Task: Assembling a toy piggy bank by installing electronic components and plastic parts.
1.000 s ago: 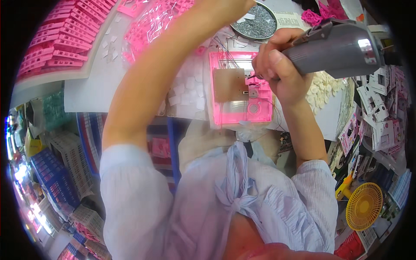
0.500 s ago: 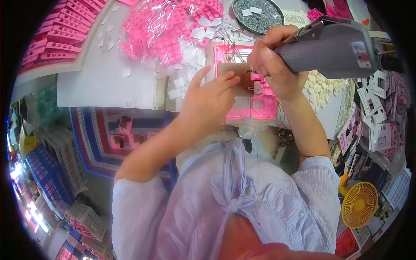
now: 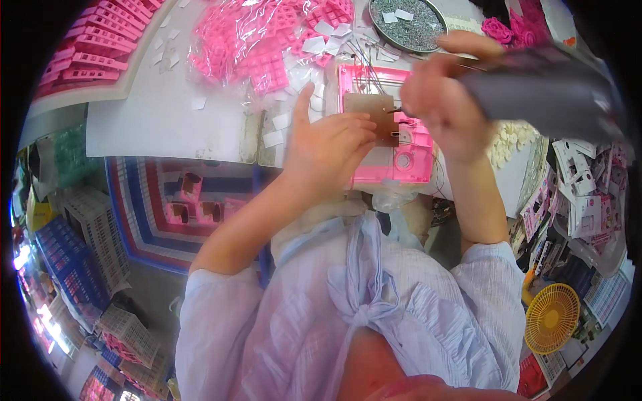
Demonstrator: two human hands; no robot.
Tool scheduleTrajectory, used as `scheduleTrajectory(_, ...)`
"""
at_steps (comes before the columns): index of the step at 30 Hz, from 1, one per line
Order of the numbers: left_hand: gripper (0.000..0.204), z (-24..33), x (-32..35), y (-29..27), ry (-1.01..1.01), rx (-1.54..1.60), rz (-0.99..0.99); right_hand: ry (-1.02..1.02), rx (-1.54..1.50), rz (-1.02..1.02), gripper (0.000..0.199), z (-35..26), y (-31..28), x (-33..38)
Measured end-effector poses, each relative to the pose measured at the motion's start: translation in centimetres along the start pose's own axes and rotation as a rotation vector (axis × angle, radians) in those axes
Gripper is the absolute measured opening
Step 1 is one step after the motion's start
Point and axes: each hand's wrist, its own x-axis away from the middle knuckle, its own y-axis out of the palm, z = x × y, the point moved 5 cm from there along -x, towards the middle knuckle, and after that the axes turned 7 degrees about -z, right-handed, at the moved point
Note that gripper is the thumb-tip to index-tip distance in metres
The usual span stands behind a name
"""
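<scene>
A grey electric screwdriver (image 3: 545,90), blurred by motion, is gripped in my right hand (image 3: 451,100), with the thin bit pointing left. Its tip is close to the right part of a brown circuit board (image 3: 381,107); I cannot tell whether they touch. The board lies in a pink plastic housing (image 3: 418,175) on the table, with thin wires (image 3: 366,67) at its upper end. My left hand (image 3: 329,150) rests against the board's left side, fingers stretched out over its edge and thumb spread upward.
Beyond the housing stands a round dish of small screws (image 3: 418,35). A clear bag of pink parts (image 3: 247,47) lies to its left, beside white paper pieces (image 3: 274,138). Cream-coloured parts (image 3: 511,142) are piled at right. Below the table's left side is a striped crate (image 3: 150,227).
My right hand and the screwdriver have shifted to the right, and the tool is now blurred. My left hand has moved slightly right, its thumb more upright. The view has shifted a little.
</scene>
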Motion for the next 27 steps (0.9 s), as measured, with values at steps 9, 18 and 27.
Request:
scheduleTrajectory(9, 0.015, 0.7, -0.1, -0.2, 0.036, 0.049, 0.086, -0.109, -0.221, -0.068, 0.028, -2.0, 2.4, 1.4)
scheduleTrajectory(18, 0.014, 0.3, 0.8, -0.9, 0.071, -0.092, 0.106, -0.022, -0.194, -0.013, 0.026, -0.7, 2.2, 2.2)
scheduleTrajectory(27, 0.018, -1.5, 1.3, -3.8, -0.044, -0.106, 0.081, 0.165, -0.038, 0.092, 0.02, 1.9, 2.4, 3.8)
